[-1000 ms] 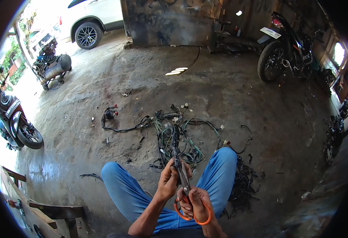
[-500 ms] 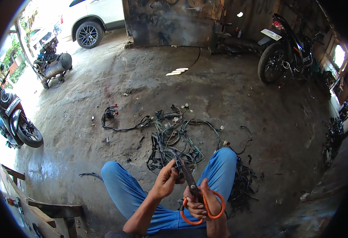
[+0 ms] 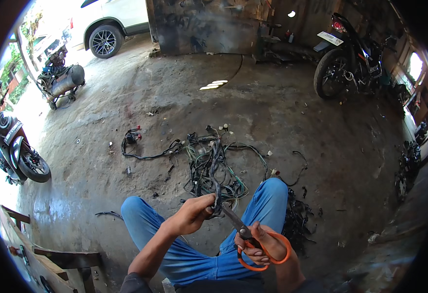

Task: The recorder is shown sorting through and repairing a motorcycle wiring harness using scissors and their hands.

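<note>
A black-wrapped wiring harness (image 3: 217,161) rises from the tangle of wires on the ground toward me. My left hand (image 3: 194,213) is closed around its near end, between my knees. In my right hand (image 3: 259,244) is a pair of scissors (image 3: 234,219) with orange handles and dark blades, my fingers through the loops. The blade tips point up and left, close beside the held harness; whether they touch it I cannot tell. Loose green, black and white wires with pale connectors (image 3: 223,128) spread over the ground beyond my knees.
A heap of black scraps (image 3: 299,219) lies beside my right knee. A wooden bench (image 3: 67,259) stands at the lower left. Motorcycles (image 3: 21,146) are parked left and far right (image 3: 341,68). An air compressor (image 3: 62,80) and a white car (image 3: 116,24) stand at the back left.
My left hand has lifted the harness, which now stretches upward from the tangle. The scissors have moved slightly right and down, away from the left hand's fingers. The view has shifted a little.
</note>
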`<act>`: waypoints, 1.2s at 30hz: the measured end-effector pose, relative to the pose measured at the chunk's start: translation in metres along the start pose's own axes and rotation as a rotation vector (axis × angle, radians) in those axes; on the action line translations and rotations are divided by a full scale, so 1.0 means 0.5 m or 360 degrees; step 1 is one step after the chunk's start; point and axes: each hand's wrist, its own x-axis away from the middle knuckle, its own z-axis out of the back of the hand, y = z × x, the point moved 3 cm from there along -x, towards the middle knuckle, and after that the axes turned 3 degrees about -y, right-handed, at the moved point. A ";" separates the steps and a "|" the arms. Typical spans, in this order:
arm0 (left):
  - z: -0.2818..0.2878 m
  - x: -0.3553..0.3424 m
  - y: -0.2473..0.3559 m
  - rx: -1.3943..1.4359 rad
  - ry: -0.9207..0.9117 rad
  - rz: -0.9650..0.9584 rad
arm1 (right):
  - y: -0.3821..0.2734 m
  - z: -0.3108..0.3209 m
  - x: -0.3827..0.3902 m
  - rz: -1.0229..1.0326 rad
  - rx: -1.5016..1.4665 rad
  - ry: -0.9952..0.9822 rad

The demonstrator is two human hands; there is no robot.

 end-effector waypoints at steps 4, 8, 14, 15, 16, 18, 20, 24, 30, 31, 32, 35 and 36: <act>-0.054 0.003 -0.019 0.0344 0.0401 0.0212 | 0.034 -0.040 -0.032 0.0274 -0.0022 0.0210; -0.123 0.022 -0.033 0.0579 0.0719 0.0332 | 0.087 -0.053 -0.073 0.0583 0.0197 0.0555; -0.142 0.026 -0.028 0.0975 0.0738 0.0380 | 0.115 -0.033 -0.082 0.0753 -0.0141 0.0321; -0.133 0.031 -0.024 0.1106 0.0571 0.0544 | 0.118 -0.021 -0.077 0.0716 -0.0114 0.0321; -0.128 0.036 -0.029 0.1103 0.0576 0.0544 | 0.115 -0.015 -0.076 0.0714 -0.0112 0.0316; -0.128 0.041 -0.042 0.1282 0.0561 0.0553 | 0.107 -0.008 -0.075 0.0703 -0.0050 0.0303; -0.110 0.005 -0.004 0.1546 0.0566 0.0507 | 0.107 0.002 -0.070 0.0683 -0.0003 0.0341; -0.104 -0.003 -0.011 0.1714 0.0531 0.0571 | 0.110 0.002 -0.062 0.0695 0.0140 0.0349; -0.137 -0.002 -0.017 0.1524 0.0769 0.0661 | 0.111 -0.011 -0.079 0.0715 0.0066 0.0423; -0.143 -0.003 -0.014 0.1452 0.0814 0.0654 | 0.110 -0.012 -0.080 0.0700 0.0019 0.0439; -0.147 -0.004 -0.012 0.1448 0.0814 0.0653 | 0.108 -0.014 -0.079 0.0702 0.0019 0.0436; -0.148 -0.003 -0.011 0.1279 0.0872 0.0618 | 0.108 -0.016 -0.083 0.0581 -0.0221 0.0287; -0.147 -0.002 -0.013 0.1291 0.0869 0.0599 | 0.106 -0.020 -0.083 0.0580 -0.0221 0.0287</act>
